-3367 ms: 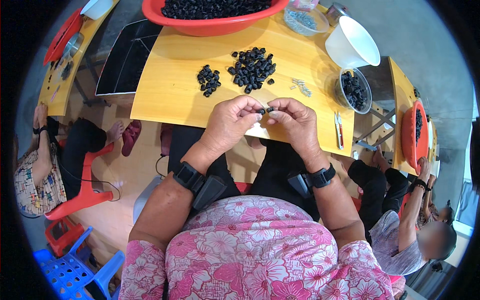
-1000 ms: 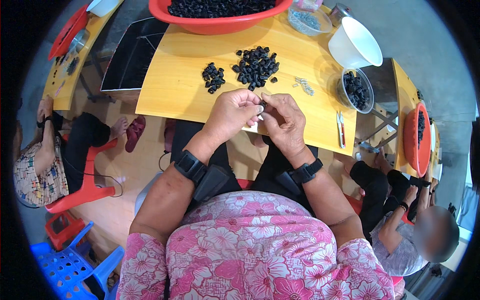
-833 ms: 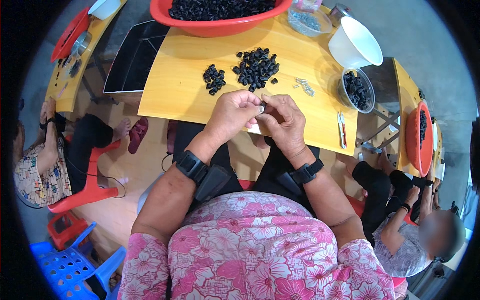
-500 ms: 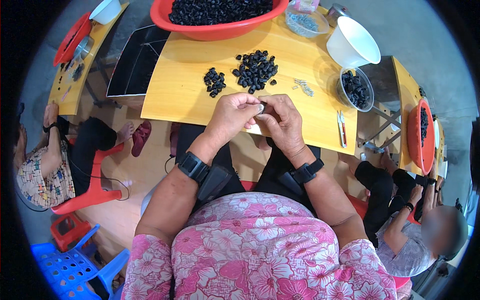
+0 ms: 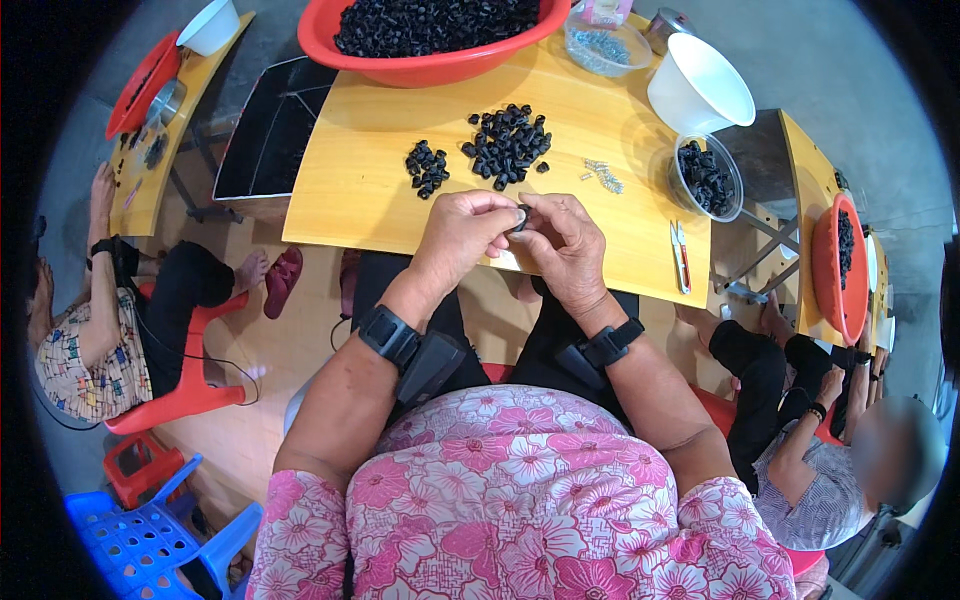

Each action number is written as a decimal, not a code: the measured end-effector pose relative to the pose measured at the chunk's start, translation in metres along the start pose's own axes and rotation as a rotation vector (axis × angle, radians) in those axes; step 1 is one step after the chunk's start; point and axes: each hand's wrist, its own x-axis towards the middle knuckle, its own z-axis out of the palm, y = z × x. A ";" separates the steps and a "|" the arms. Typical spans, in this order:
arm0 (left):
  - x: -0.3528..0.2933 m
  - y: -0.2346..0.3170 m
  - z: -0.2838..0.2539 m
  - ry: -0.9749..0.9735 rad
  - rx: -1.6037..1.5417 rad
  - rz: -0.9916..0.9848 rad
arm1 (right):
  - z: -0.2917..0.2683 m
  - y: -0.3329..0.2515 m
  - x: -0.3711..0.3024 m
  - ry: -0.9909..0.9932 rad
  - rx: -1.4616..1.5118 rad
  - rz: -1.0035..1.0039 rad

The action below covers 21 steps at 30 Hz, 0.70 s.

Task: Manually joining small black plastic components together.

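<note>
Both hands meet over the near edge of the yellow table [image 5: 370, 140], pinching one small black part [image 5: 521, 217] between them. My left hand [image 5: 462, 232] is closed on it with thumb and forefinger. My right hand [image 5: 568, 240] is closed on its other side. The fingers partly cover the part, so its exact kind does not show. Just beyond the hands lie a larger pile of small black parts [image 5: 506, 146] and a smaller pile of black parts [image 5: 427, 169]. Some small silver pins or screws [image 5: 603, 177] lie to the right.
A red basin [image 5: 440, 70] full of black parts stands at the far edge. To the right are a white bucket [image 5: 700, 85], a clear tub of black parts [image 5: 706, 180], a clear bowl of metal pieces [image 5: 605, 48] and red-handled snips [image 5: 681, 258]. People sit at tables on both sides.
The view has shifted slightly. Both hands stay together at the same place, still pinching the small black part, with only slight finger movement.
</note>
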 end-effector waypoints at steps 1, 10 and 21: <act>0.000 0.000 0.000 0.004 -0.009 0.000 | 0.000 0.000 0.000 0.001 0.001 -0.001; -0.001 -0.003 0.000 0.005 -0.018 0.029 | 0.005 0.003 -0.002 0.037 -0.109 -0.047; -0.003 -0.004 -0.007 -0.066 0.011 0.025 | 0.003 -0.001 0.000 0.056 -0.160 -0.082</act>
